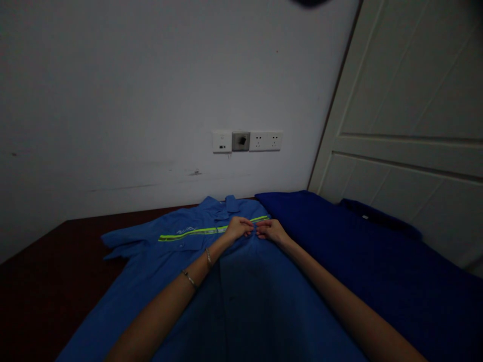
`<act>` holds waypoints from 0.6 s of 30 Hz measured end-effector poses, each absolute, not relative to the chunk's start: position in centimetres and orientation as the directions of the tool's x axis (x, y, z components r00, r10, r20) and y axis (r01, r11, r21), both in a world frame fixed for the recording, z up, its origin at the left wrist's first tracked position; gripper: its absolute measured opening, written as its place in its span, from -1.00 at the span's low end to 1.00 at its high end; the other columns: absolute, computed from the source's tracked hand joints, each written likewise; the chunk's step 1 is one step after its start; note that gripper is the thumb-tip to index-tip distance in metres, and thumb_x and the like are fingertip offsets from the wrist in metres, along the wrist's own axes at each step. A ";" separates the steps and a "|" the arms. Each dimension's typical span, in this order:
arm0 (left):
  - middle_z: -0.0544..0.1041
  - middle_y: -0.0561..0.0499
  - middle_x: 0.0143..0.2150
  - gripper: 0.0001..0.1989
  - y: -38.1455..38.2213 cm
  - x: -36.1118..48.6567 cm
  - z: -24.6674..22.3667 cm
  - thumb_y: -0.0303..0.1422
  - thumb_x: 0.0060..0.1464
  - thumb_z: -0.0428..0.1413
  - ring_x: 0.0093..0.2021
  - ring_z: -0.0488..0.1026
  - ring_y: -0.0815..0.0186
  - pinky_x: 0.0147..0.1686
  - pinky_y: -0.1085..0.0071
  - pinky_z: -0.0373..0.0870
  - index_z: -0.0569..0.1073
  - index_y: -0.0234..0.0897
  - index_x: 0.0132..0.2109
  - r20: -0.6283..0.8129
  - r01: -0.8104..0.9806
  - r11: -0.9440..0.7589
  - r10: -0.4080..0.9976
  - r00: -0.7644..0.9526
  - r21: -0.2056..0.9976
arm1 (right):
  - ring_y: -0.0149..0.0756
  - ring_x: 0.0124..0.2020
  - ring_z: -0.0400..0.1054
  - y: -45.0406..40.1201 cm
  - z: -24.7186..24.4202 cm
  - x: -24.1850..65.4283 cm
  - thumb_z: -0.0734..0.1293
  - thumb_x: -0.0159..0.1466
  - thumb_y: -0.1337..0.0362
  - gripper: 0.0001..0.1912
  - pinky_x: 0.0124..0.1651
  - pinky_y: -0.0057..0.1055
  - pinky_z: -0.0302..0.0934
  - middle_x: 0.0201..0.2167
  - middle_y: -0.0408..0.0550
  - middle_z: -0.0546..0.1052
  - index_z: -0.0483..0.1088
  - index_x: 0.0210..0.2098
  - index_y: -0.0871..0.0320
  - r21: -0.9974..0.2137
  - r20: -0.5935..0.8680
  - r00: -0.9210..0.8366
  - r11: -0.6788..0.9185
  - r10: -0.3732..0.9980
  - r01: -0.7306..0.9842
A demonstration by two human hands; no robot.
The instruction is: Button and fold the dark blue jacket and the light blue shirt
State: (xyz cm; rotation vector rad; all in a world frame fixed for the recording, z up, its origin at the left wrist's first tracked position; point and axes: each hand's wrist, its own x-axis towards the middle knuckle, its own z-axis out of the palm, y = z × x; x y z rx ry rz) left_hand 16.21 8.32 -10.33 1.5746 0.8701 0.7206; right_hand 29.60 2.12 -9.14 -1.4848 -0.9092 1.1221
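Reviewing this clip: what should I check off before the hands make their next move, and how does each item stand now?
1. Left hand and right hand both in view: ok, close together at the shirt's chest.
2. Light blue shirt front up: ok, collar toward the wall.
3. Shirt apart from the dark blue cloth: not ok, they lie against each other.
4. Exactly what each hand pinches: cannot tell, too small and dark.
5. Bright lighting: not ok, dim.
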 end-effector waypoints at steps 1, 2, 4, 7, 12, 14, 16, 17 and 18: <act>0.36 0.15 -0.69 -0.92 8.3 16.2 -10.3 -0.60 -0.16 0.11 -0.67 0.28 0.51 -0.59 0.56 0.21 0.42 -0.41 -0.42 -0.015 0.134 -0.067 0.844 0.536 0.989 | -0.53 -0.69 0.31 2.1 -9.2 29.6 0.32 -0.01 0.62 -0.84 -0.61 -0.63 0.29 -0.73 -0.21 0.42 0.36 -0.48 0.29 -0.981 -0.187 0.278 -0.193 0.942 -0.005; 0.35 0.16 -0.70 -0.90 8.3 16.2 -10.4 -0.61 -0.17 0.10 -0.67 0.28 0.51 -0.59 0.56 0.21 0.41 -0.41 -0.41 -0.017 0.119 -0.055 0.846 0.533 0.991 | -0.53 -0.69 0.31 2.2 -9.3 29.6 0.32 -0.01 0.61 -0.84 -0.61 -0.63 0.29 -0.73 -0.21 0.42 0.36 -0.48 0.29 -0.982 -0.181 0.274 -0.188 0.944 -0.001; 0.33 0.17 -0.71 -0.86 8.3 16.2 -10.5 -0.63 -0.19 0.10 -0.68 0.27 0.50 -0.62 0.57 0.19 0.36 -0.39 -0.41 -0.012 0.094 -0.044 0.852 0.523 0.995 | -0.54 -0.68 0.32 2.3 -9.4 29.7 0.32 -0.02 0.61 -0.84 -0.61 -0.63 0.29 -0.71 -0.22 0.43 0.37 -0.48 0.29 -0.985 -0.163 0.264 -0.170 0.951 0.007; 0.33 0.18 -0.70 -0.81 8.3 16.4 -10.8 -0.65 -0.21 0.09 -0.69 0.27 0.51 -0.65 0.60 0.15 0.29 -0.35 -0.42 0.003 0.076 -0.048 0.859 0.512 0.996 | -0.52 -0.66 0.33 2.4 -9.7 29.9 0.35 -0.04 0.60 -0.85 -0.62 -0.63 0.28 -0.70 -0.22 0.43 0.38 -0.50 0.28 -0.988 -0.141 0.247 -0.151 0.959 0.024; 0.29 0.22 -0.71 -0.78 8.2 16.5 -11.0 -0.67 -0.23 0.04 -0.71 0.25 0.53 -0.67 0.63 0.11 0.20 -0.31 -0.47 0.021 0.083 -0.071 0.868 0.497 0.994 | -0.51 -0.65 0.34 2.6 -10.1 30.2 0.34 -0.04 0.60 -0.85 -0.60 -0.63 0.29 -0.71 -0.20 0.44 0.41 -0.49 0.29 -0.989 -0.125 0.233 -0.140 0.964 0.051; 0.31 0.22 -0.69 -0.77 8.2 16.5 -11.1 -0.67 -0.25 0.03 -0.70 0.26 0.53 -0.67 0.64 0.11 0.18 -0.30 -0.48 0.044 0.063 -0.088 0.859 0.510 0.994 | -0.50 -0.63 0.35 2.7 -10.2 30.3 0.34 -0.03 0.59 -0.85 -0.59 -0.62 0.30 -0.70 -0.19 0.44 0.42 -0.48 0.29 -0.989 -0.120 0.227 -0.136 0.966 0.055; 0.32 0.22 -0.68 -0.77 8.2 16.5 -11.2 -0.67 -0.25 0.02 -0.69 0.26 0.53 -0.66 0.64 0.12 0.16 -0.29 -0.48 0.072 0.036 -0.107 0.848 0.524 0.994 | -0.49 -0.62 0.36 2.7 -10.3 30.4 0.34 -0.04 0.58 -0.86 -0.59 -0.61 0.31 -0.69 -0.18 0.45 0.43 -0.48 0.28 -0.990 -0.115 0.221 -0.130 0.968 0.055; 0.32 0.22 -0.68 -0.77 8.2 16.5 -11.3 -0.66 -0.25 0.01 -0.69 0.26 0.53 -0.66 0.64 0.13 0.15 -0.29 -0.49 0.081 0.029 -0.112 0.846 0.527 0.993 | -0.49 -0.62 0.36 2.7 -10.3 30.4 0.35 -0.04 0.57 -0.86 -0.59 -0.61 0.31 -0.68 -0.18 0.45 0.43 -0.47 0.28 -0.990 -0.114 0.219 -0.129 0.969 0.055; 0.31 0.22 -0.68 -0.77 8.3 16.5 -11.3 -0.66 -0.26 0.01 -0.69 0.25 0.54 -0.65 0.63 0.14 0.15 -0.29 -0.49 0.086 0.026 -0.117 0.845 0.528 0.993 | -0.49 -0.61 0.36 2.7 -10.3 30.4 0.35 -0.04 0.57 -0.86 -0.59 -0.61 0.30 -0.68 -0.17 0.46 0.43 -0.47 0.28 -0.990 -0.114 0.220 -0.129 0.969 0.057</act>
